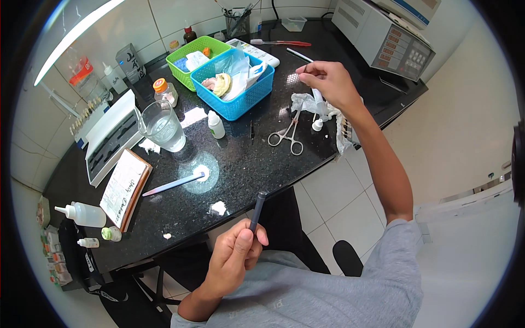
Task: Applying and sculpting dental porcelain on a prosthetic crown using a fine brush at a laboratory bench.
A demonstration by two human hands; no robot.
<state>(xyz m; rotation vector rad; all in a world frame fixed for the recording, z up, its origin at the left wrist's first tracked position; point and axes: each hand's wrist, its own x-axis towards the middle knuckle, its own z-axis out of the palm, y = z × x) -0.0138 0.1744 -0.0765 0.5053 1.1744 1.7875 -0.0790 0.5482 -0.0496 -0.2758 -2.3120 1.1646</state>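
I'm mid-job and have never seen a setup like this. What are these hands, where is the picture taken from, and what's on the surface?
There's no machine: these are a person's bare hands, seen from a fisheye camera on their head, looking down, so straight edges bend. The left hand holds a slim dark rod. The right hand reaches out; I can't tell whether it holds anything. On the black counter are a blue basket, a green basket, a glass of clear liquid and a metal clamp, among other things.

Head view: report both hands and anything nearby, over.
Left hand gripping dark grey cylindrical stick. Right hand over black speckled countertop, grip unclear. Silver metal scissor-handled clamp lies nearby.
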